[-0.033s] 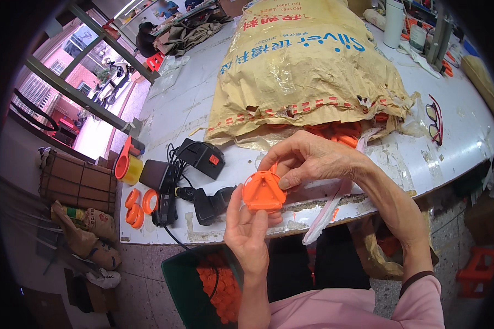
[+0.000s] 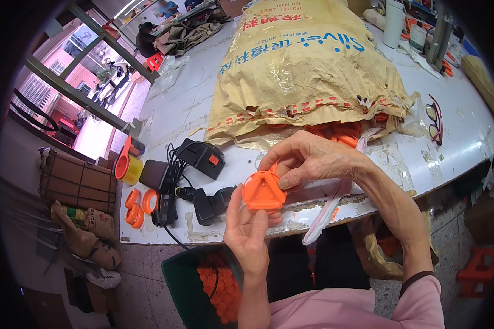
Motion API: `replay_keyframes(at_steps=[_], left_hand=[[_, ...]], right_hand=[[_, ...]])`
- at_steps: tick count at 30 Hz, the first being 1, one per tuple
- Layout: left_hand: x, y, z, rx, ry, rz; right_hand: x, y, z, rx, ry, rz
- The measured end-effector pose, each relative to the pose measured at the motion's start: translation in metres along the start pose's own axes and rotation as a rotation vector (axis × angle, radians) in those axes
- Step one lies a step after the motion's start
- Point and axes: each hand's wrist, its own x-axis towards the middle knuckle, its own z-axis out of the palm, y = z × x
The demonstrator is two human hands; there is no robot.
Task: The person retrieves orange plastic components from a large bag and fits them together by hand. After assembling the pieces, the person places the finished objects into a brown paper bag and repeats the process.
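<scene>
A round orange plastic part (image 2: 264,193) with a raised triangle on its face is held up between my hands, over the table's front edge. My left hand (image 2: 248,236) grips its lower left rim, thumb in front and fingers behind. Thumb and fingers of my right hand (image 2: 310,164) pinch its upper right side by a small tab; some of those fingertips are hidden. Just beyond my right hand, more orange parts (image 2: 340,131) show in the mouth of a large yellowish sack (image 2: 307,71) lying on the table.
Black adapters (image 2: 203,159) with cables, orange rings (image 2: 150,201) and a yellow-orange tape roll (image 2: 129,167) lie to the left. Below the edge stands a green bin (image 2: 178,279) holding orange parts. Eyeglasses (image 2: 434,120) rest at right; a red stool (image 2: 479,271) is on the floor.
</scene>
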Motion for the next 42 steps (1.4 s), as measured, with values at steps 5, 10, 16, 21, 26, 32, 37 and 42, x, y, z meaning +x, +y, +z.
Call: replay_keyframes(at_steps=[5, 10, 16, 21, 26, 32, 37, 42], left_hand=[[0.002, -0.001, -0.002, -0.005, -0.017, -0.004], [0.003, 0.004, -0.001, -0.014, -0.012, -0.017], [0.003, 0.001, -0.001, -0.016, -0.012, -0.035], [-0.001, 0.002, -0.001, 0.019, -0.015, -0.022], [0.0, -0.007, 0.005, 0.073, -0.015, -0.011], [0.004, -0.002, -0.002, 0.178, -0.041, 0.04], [0.006, -0.004, -0.004, 0.21, -0.063, 0.099], [0.002, -0.006, 0.0, 0.224, -0.092, 0.092]], right_hand=[[0.001, -0.001, 0.001, 0.045, 0.021, 0.027], [0.0, -0.008, 0.004, 0.1, 0.016, 0.037], [-0.001, -0.006, 0.002, 0.062, 0.04, 0.036], [-0.003, -0.008, 0.005, 0.005, 0.034, -0.015], [-0.022, -0.002, -0.009, -0.04, 0.106, -0.061], [-0.154, -0.024, 0.005, -0.131, 0.462, -0.033], [-0.263, 0.032, 0.037, 0.001, 0.756, 0.33], [-0.338, 0.177, 0.051, -0.22, 1.038, 0.826]])
